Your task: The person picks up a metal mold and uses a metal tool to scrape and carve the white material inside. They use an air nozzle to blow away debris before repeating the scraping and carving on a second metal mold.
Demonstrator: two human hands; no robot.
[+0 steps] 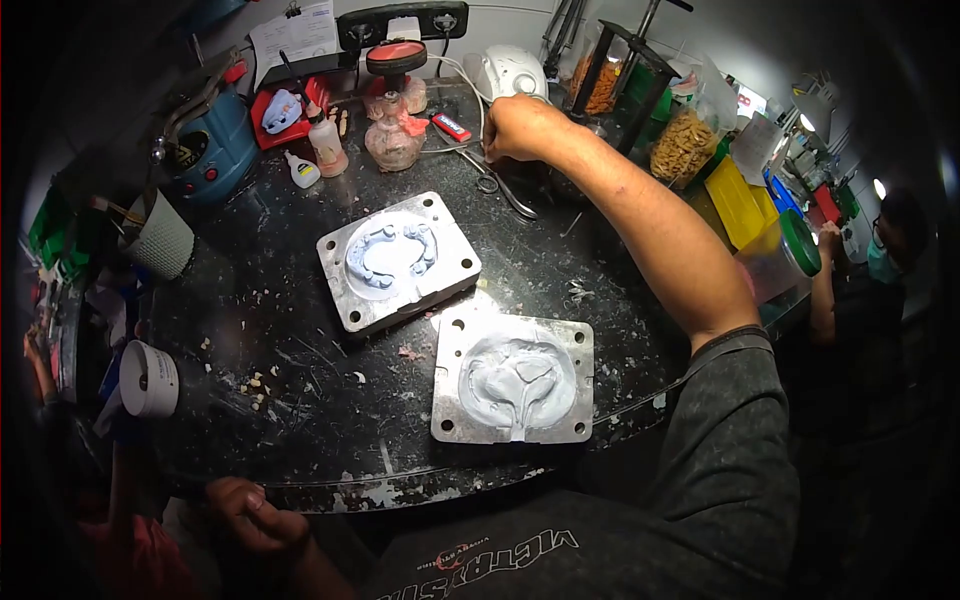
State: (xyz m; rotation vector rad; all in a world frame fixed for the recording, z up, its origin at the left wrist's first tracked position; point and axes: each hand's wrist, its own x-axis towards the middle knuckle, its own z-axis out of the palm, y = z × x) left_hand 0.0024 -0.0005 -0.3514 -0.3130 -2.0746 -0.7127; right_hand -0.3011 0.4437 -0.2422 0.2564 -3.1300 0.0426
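My right hand reaches to the back of the bench, its fingers curled down beside a white control box. Whatever those fingers grip is hidden. Just below it lie metal pliers and a small red-and-blue box. My left hand is closed in a loose fist at the front edge, with nothing visible in it. Between the hands sit two metal flask halves: one holds a dental model with a ring of bluish teeth, the nearer one a white plaster mould with branching channels.
A burner, dropper bottles, a red tray and a blue machine stand at the back left. A white tub is at left. Jars line the right. Another person is at far right. Crumbs litter the bench.
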